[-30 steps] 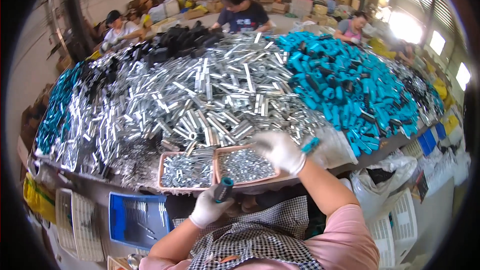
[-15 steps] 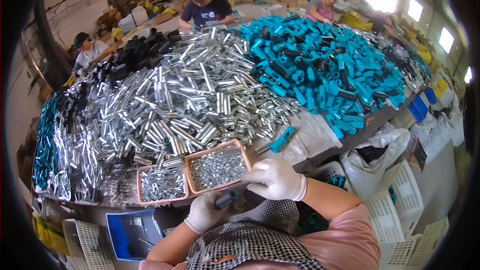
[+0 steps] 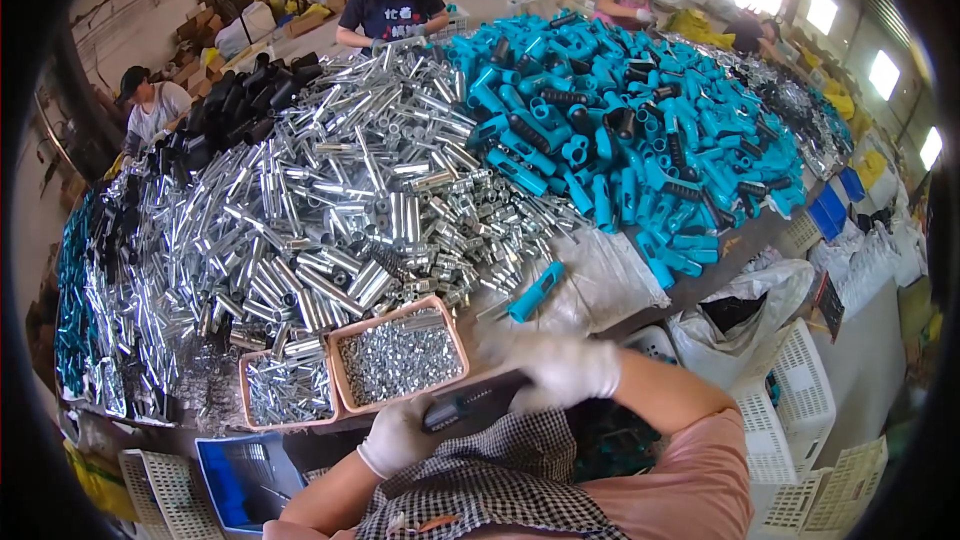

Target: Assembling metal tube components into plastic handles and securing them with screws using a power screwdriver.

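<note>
My left hand [image 3: 398,437], in a white glove, is closed around a dark tubular handle [image 3: 447,414] held in front of my apron. A thin, spring-like metal piece [image 3: 479,396] sticks out of the handle's right end. To the right of it is my gloved right hand [image 3: 568,370], its fingers smeared by motion, so whether they hold anything does not show. Just beyond my hands, at the table's edge, stand a pink tray [image 3: 462,360] of tiny metal parts and a smaller pink tray [image 3: 243,402] of short metal pins. One teal plastic housing [image 3: 537,292] lies apart, beyond my right hand.
Heaped metal tubes [image 3: 330,190] and teal housings [image 3: 640,130] cover the table, with black parts [image 3: 240,110] at the far left. Several people work around it. A blue crate [image 3: 225,480], white crates [image 3: 800,380] and a white sack [image 3: 765,300] stand below the edge.
My right hand has moved slightly right and down, away from the tray, and is now blurred. The handle in my left hand has tilted toward the right, with the spring-like piece now showing.
</note>
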The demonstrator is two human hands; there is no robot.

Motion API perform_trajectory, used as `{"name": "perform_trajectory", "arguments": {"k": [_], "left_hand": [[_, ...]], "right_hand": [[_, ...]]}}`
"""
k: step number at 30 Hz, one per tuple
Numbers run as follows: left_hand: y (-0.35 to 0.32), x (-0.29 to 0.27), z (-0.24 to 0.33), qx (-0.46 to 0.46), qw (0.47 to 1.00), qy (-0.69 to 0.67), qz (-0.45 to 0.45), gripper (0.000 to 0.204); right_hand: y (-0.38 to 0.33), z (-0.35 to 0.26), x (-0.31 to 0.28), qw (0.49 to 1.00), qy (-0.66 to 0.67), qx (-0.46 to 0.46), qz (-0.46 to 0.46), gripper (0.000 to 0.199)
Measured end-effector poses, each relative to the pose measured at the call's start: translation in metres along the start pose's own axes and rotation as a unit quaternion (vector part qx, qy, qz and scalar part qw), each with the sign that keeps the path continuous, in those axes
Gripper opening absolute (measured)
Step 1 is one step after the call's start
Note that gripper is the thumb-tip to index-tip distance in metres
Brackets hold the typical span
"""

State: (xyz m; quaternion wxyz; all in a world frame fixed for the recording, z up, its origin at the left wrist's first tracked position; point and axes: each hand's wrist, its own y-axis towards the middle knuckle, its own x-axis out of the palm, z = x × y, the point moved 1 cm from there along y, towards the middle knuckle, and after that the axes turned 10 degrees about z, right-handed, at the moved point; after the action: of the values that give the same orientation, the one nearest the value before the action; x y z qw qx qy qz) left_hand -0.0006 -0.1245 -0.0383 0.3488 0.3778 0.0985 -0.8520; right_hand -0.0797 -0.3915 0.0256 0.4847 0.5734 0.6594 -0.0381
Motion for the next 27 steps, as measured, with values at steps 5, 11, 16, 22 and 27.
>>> {"name": "perform_trajectory", "arguments": {"k": [5,11,16,22,27], "left_hand": [[0.0,-0.005,-0.005,-0.021,0.999,-0.008,0.035,0.036],[-0.006,0.003,-0.007,-0.036,0.999,-0.03,0.025,0.036],[-0.01,-0.005,-0.008,-0.039,0.998,-0.014,0.039,0.041],[-0.017,-0.023,-0.021,0.045,0.99,0.119,0.061,0.032],[-0.041,-0.038,-0.014,0.068,0.977,0.202,0.001,0.019]], "right_hand": [[-0.064,0.159,-0.154,0.746,-0.557,0.339,0.134,0.072],[-0.121,0.246,-0.219,0.638,-0.549,0.54,-0.014,0.091],[-0.068,0.208,-0.19,0.793,-0.441,0.213,0.363,0.079],[0.005,0.012,-0.068,0.857,0.265,0.438,0.058,0.058],[0.013,-0.037,0.013,0.807,0.339,0.464,-0.139,0.042]]}}
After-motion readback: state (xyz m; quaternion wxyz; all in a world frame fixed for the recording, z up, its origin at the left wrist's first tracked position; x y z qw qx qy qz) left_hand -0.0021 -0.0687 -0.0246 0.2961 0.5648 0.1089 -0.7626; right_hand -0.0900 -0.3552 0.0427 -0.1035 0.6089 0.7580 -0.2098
